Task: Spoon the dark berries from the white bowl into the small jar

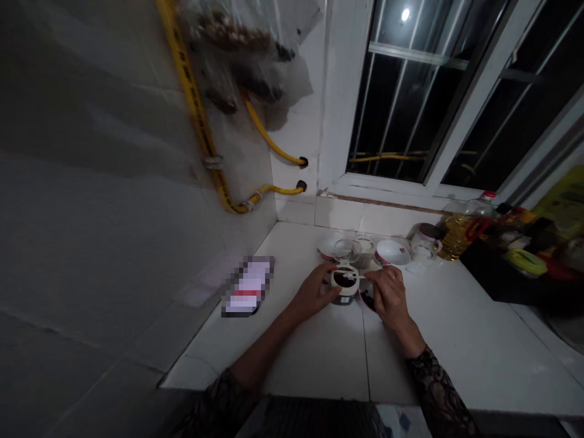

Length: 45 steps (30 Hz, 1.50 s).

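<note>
A lit phone [250, 285] lies left of the frame's centre. Just right of centre, the left hand [317, 292] grips a small jar [344, 298]; beside it, the right hand [390, 295] pinches a white spoon [350, 276] over the jar's dark contents.

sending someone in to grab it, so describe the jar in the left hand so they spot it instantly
Start at the window and drop down to the white counter below it. Near the counter's middle, the left hand holds the jar while the right hand holds a white spoon over its mouth. Unlike the white bowl behind, it has dark contents and a small pale front label.
</note>
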### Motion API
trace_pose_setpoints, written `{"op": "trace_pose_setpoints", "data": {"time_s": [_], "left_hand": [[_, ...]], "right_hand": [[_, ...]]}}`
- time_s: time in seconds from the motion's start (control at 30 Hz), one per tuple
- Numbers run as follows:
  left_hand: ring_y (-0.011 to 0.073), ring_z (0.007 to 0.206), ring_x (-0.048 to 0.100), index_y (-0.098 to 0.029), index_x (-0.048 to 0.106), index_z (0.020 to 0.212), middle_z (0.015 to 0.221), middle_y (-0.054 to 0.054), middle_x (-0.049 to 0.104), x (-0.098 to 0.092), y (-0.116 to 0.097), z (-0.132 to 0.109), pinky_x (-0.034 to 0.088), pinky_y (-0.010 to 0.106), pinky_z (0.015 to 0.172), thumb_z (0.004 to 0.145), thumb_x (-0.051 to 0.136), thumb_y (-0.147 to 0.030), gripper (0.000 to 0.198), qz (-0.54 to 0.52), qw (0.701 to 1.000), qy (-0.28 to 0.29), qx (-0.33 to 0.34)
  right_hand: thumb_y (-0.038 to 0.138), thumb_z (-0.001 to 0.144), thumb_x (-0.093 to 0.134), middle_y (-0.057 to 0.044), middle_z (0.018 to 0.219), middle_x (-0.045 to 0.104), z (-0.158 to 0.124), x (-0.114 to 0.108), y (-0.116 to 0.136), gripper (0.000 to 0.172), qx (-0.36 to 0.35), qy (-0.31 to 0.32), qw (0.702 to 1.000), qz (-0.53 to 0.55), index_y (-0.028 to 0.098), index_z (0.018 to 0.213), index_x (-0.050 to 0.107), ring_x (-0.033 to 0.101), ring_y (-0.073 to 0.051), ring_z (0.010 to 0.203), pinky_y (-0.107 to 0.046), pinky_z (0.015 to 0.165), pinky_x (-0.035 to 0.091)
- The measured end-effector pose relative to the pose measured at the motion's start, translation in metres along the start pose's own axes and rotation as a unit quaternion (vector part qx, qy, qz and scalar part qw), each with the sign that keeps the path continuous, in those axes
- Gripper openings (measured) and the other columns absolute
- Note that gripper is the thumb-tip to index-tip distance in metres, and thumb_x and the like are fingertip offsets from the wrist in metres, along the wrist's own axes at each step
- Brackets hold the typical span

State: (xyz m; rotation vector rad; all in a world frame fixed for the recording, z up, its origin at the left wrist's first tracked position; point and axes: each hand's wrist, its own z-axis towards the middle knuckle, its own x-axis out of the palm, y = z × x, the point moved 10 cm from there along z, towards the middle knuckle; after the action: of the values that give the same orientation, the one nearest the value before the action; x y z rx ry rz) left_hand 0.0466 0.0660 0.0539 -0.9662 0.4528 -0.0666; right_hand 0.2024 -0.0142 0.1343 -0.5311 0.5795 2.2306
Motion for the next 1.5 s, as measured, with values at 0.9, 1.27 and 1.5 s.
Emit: {"op": "trace_pose_setpoints", "data": {"time_s": [0.9,1.27,1.5], "left_hand": [[0.026,0.113,0.061,-0.022,0.054,0.122,0.128,0.011,0.061,-0.001,0.005,0.0,0.055,0.037,0.085,0.084,0.064,-0.032,0.041,0.018,1.0,0.0,-0.005],[0.0262,0.116,0.06,-0.022,0.051,0.124,0.131,0.012,0.059,0.001,0.004,0.0,0.056,0.038,0.086,0.085,0.063,-0.033,0.042,0.018,1.0,0.007,-0.004],[0.0264,0.117,0.059,-0.022,0.051,0.124,0.13,0.012,0.058,0.002,0.005,-0.001,0.055,0.038,0.087,0.085,0.062,-0.033,0.042,0.017,1.0,0.014,-0.014]], "right_hand": [[0.037,0.064,0.059,0.002,0.049,0.059,-0.047,0.003,-0.121,0.018,0.445,0.021,0.864,0.234,0.021,0.066,0.065,0.054,-0.016,0.052,-0.028,0.059,0.043],[0.034,0.056,0.061,0.002,0.044,0.056,-0.049,-0.004,-0.128,0.015,0.478,-0.026,0.838,0.261,0.02,0.06,0.065,0.049,-0.015,0.051,-0.029,0.058,0.04],[0.039,0.061,0.062,0.001,0.049,0.057,-0.048,-0.008,-0.131,0.018,0.463,-0.032,0.852,0.242,0.021,0.064,0.064,0.052,-0.016,0.055,-0.03,0.061,0.041]]}}
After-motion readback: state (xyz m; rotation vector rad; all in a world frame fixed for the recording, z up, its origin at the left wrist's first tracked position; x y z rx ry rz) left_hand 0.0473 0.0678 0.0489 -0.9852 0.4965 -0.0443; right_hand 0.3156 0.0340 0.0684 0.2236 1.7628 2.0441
